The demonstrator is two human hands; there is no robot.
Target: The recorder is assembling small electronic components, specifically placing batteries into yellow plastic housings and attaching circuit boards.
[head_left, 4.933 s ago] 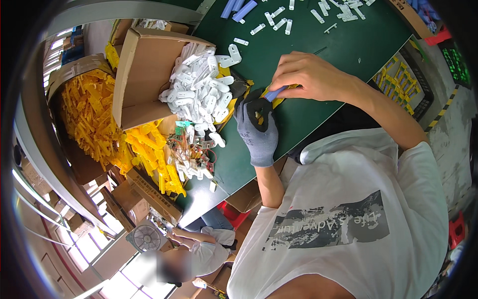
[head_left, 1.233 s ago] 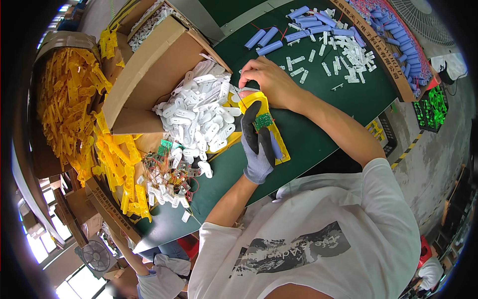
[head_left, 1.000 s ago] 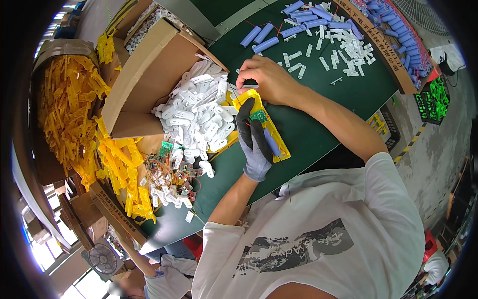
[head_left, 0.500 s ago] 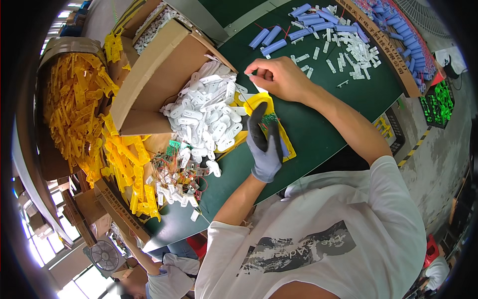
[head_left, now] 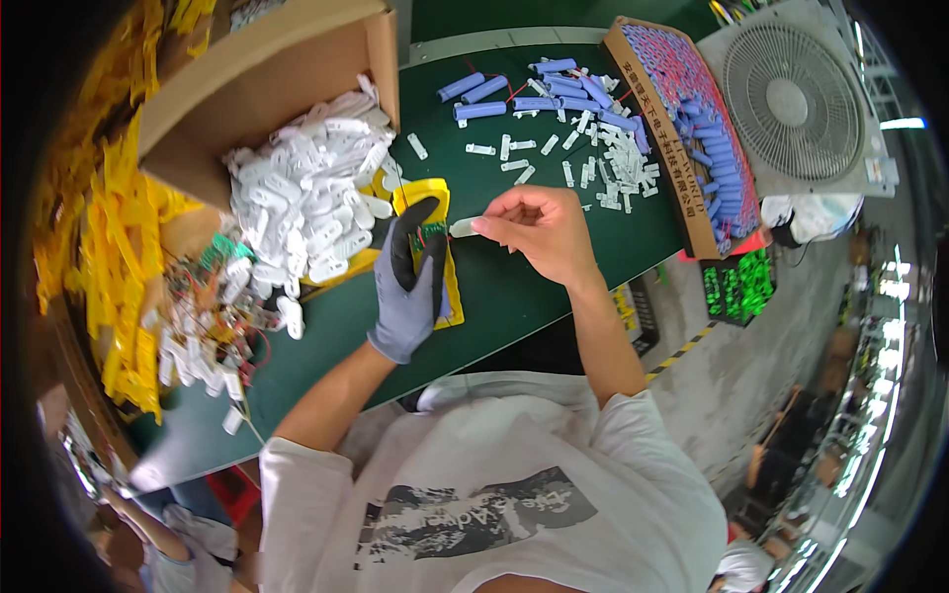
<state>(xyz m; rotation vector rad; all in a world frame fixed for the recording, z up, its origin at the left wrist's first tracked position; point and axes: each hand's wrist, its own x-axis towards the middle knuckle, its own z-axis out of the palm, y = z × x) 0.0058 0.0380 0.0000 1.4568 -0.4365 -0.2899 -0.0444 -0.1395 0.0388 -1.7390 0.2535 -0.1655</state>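
My left hand [head_left: 405, 296], in a grey glove with black fingers, is closed around a yellow plastic casing [head_left: 454, 308]. A green circuit board [head_left: 431, 230] shows inside the casing, partly covered by the gloved fingers. My bare right hand [head_left: 544, 235] is just right of the casing, with thumb and fingertips pinching a small, pale, flat plastic piece [head_left: 464, 227]. The piece's free end points at the board, close to the casing's right edge; whether they touch I cannot tell. Left of my gloved hand, a heap of white oval plastic parts [head_left: 306, 198] spills from a cardboard box [head_left: 267, 69].
Blue cylindrical cells [head_left: 565, 91] and small white clips [head_left: 618, 163] lie at the far right of the green table [head_left: 524, 282]. Beyond stand a carton of cells [head_left: 657, 128] and a fan [head_left: 788, 99]. Yellow casings [head_left: 114, 287] and wired small parts [head_left: 208, 311] lie left.
My view has swung right, bringing the fan into sight. My right hand has moved from beyond the casing's far end to its right side, and the pale piece it pinches now shows clearly.
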